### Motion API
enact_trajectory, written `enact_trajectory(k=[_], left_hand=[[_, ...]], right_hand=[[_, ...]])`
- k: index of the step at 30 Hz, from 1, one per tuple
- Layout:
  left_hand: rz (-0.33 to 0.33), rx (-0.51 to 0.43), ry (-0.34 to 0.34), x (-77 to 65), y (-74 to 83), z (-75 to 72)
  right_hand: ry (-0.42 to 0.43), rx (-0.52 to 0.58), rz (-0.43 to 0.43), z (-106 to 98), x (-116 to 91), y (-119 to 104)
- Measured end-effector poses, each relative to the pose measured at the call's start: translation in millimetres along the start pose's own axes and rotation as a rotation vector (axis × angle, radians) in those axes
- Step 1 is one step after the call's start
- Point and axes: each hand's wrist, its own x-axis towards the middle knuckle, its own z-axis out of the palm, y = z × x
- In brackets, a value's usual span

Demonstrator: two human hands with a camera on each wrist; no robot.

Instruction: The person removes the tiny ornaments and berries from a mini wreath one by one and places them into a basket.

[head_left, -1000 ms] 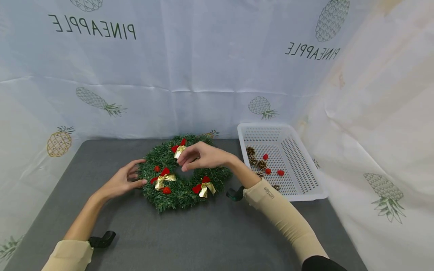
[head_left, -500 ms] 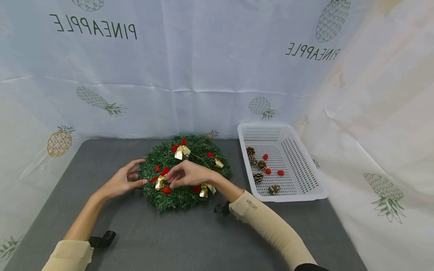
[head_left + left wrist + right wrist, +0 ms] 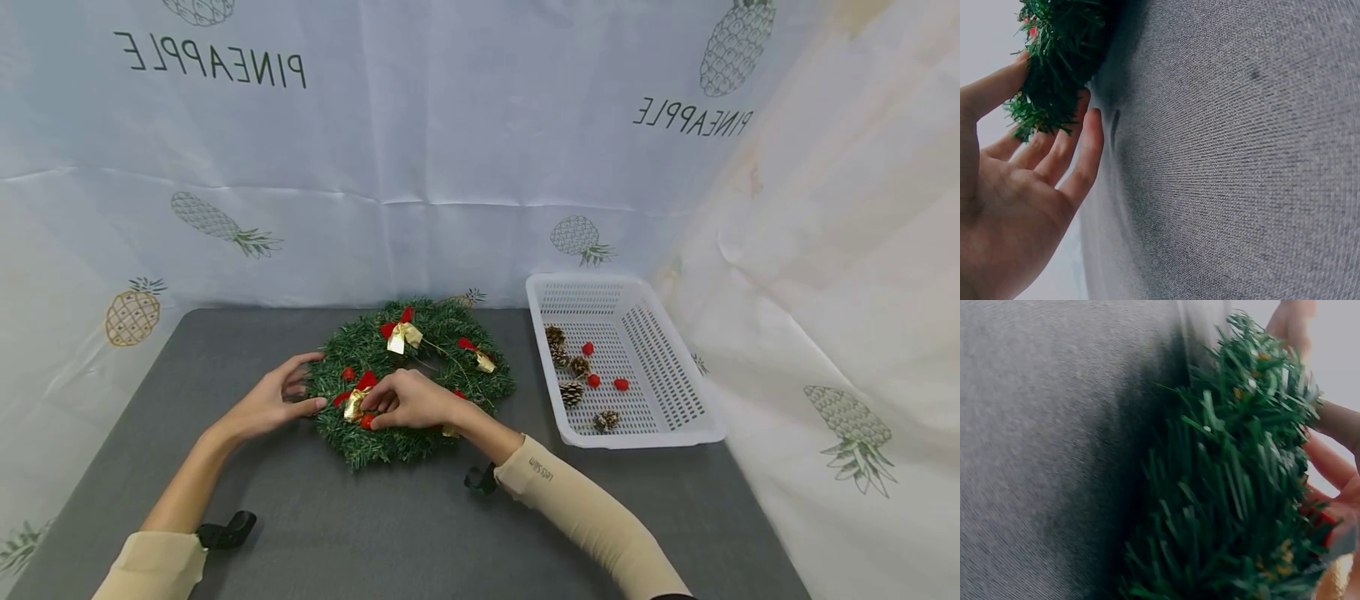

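Observation:
A green Christmas wreath [image 3: 472, 379] lies flat on the dark grey table, trimmed with red-and-gold bows [image 3: 405, 333] and small red berries [image 3: 348, 373]. My left hand [image 3: 281, 396] holds its left edge. In the left wrist view the thumb is on one side of the greenery and the fingers [image 3: 1072, 150] are on the other. Over the near-left part of the ring, my right hand [image 3: 412, 400] has thumb and index at a red berry [image 3: 367, 421], pinching it, just beside a bow. The right wrist view shows mostly the wreath's needles [image 3: 1229, 481], hiding those fingertips.
To the right stands a white perforated basket [image 3: 675, 367] with several pine cones [image 3: 572, 393] and red berries [image 3: 621, 384] in it. A white pineapple-print curtain [image 3: 450, 150] hangs behind the table and along its sides.
My right hand has come from above the wreath's middle down and left to the red berry by the near-left bow. My left hand has stayed at the wreath's edge.

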Motion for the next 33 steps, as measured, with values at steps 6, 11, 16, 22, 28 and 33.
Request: enact_trajectory(k=[6, 11, 16, 22, 28, 33], left_hand=[[0.000, 0.001, 0.002, -0.1, -0.3, -0.1], [0.002, 0.009, 0.003, -0.6, 0.8, -0.3], [-0.004, 0.015, 0.003, -1.5, 2.0, -0.3], [-0.009, 0.012, 0.006, -2.4, 1.5, 0.4], [-0.001, 0.018, 0.011, -2.5, 1.9, 0.3], [0.002, 0.017, 0.011, -2.6, 2.4, 0.3]], right_hand=[[0.064, -0.074, -0.017, 8, 0, 2], [0.106, -0.127, -0.037, 11, 0, 2], [0.133, -0.152, -0.058, 15, 0, 1], [0.172, -0.123, -0.067, 20, -1, 5], [0.196, -0.101, -0.069, 21, -5, 6], [0.221, -0.078, -0.070, 20, -9, 5]])
